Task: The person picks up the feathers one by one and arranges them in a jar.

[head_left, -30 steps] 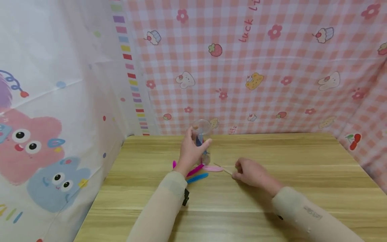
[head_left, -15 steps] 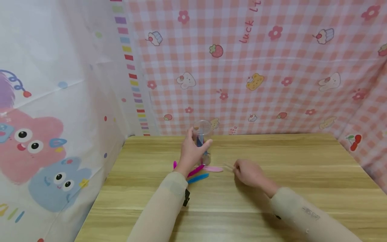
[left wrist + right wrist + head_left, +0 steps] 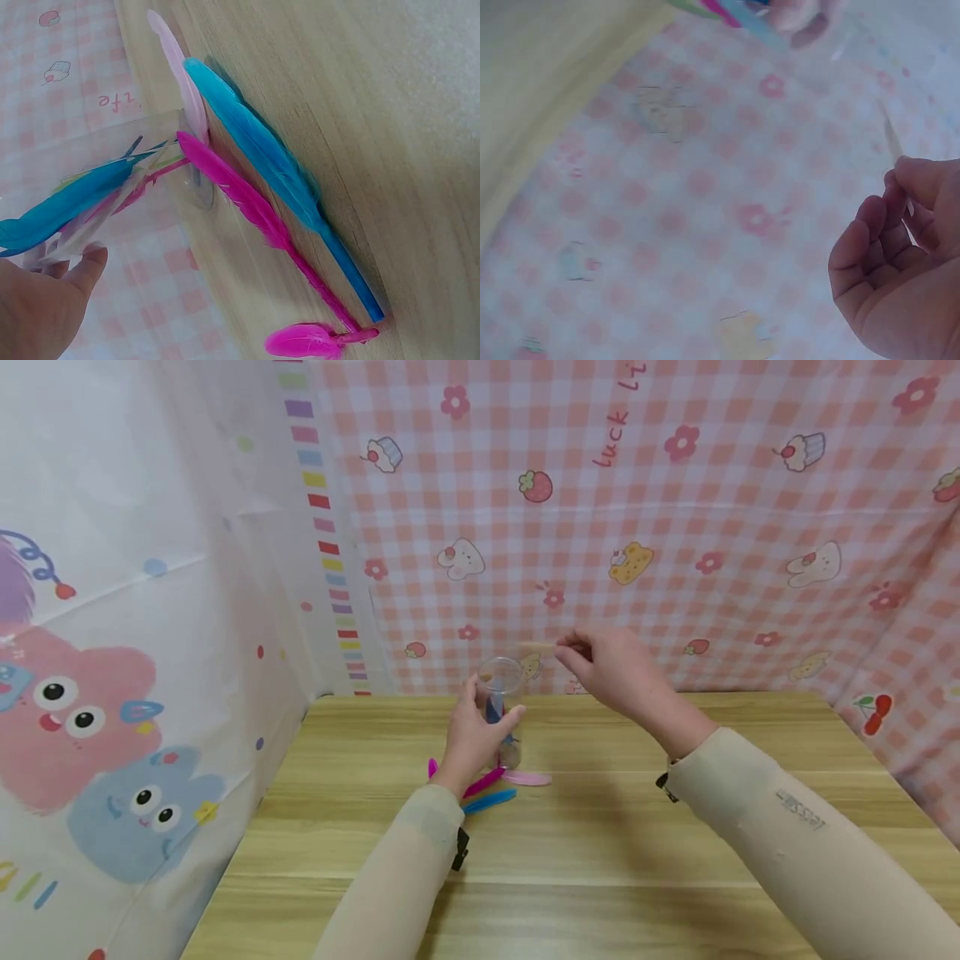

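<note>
My left hand [image 3: 474,731] grips a tall clear cup [image 3: 512,753] standing on the table. Inside the cup are a blue feather [image 3: 71,202] and several others, partly hidden by its wall and my fingers. Beside its base lie a light pink feather [image 3: 527,778], a blue feather [image 3: 491,801] and a magenta feather [image 3: 483,783]. Close to the wrist is another magenta feather [image 3: 304,340]. Raised to the right of the cup's rim, my right hand [image 3: 611,670] pinches a thin pale pointed strip [image 3: 536,647], too blurred to name surely, pointing left.
The wood-grain table [image 3: 675,893] reaches back to a pink checked cloth [image 3: 585,527]. On the left hangs a white cloth [image 3: 202,652] with cartoon prints.
My right hand has risen from the table with the pale strip, up to about the height of the cup's rim. The left hand and the cup have stayed in place.
</note>
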A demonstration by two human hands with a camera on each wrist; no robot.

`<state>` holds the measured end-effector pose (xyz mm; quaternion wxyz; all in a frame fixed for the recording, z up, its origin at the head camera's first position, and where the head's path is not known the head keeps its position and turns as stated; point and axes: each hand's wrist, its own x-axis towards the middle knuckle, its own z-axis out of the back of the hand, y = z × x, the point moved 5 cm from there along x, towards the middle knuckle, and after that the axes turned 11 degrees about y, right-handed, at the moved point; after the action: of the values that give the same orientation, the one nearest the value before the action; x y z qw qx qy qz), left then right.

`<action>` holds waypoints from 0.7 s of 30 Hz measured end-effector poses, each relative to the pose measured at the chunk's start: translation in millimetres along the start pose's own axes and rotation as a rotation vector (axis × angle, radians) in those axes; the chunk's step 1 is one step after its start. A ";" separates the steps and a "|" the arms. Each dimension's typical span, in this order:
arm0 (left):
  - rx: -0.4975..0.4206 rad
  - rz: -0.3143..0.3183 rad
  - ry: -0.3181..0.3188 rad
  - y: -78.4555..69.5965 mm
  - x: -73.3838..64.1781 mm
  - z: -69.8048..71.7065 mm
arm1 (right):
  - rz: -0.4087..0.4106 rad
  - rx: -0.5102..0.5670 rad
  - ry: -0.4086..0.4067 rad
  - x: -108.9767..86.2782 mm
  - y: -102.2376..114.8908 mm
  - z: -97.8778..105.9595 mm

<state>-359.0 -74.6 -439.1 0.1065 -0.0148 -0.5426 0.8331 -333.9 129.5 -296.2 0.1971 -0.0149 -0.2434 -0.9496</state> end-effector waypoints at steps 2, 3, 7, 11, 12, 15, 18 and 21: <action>0.000 -0.006 -0.005 0.1 0.1 1.3 | 0.048 -0.094 -0.016 4.9 15.4 1.7; 0.004 -0.010 -0.006 0.0 0.4 1.7 | 0.068 -0.148 -0.033 7.0 21.3 1.3; 0.019 -0.028 -0.001 -0.4 1.8 2.2 | 0.103 -0.332 -0.081 11.8 34.6 -4.2; 0.019 -0.032 0.006 0.8 3.0 1.1 | 0.091 -0.415 -0.070 14.7 37.7 -11.7; 0.019 -0.034 0.005 1.1 3.0 1.1 | 0.090 -0.424 -0.061 15.5 38.2 -13.3; 0.015 -0.042 0.001 1.2 2.9 1.4 | 0.087 -0.414 -0.038 17.4 38.4 -17.4; 0.013 -0.045 -0.001 1.0 2.2 1.8 | 0.083 -0.379 -0.028 18.0 36.9 -19.6; 0.003 -0.038 0.003 1.6 1.5 2.2 | 0.084 -0.333 -0.027 17.7 31.9 -20.8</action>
<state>-361.0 -76.9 -439.4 0.1232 -0.0053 -0.5412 0.8318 -336.6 87.6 -297.7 0.2279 -0.0703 -0.0845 -0.9674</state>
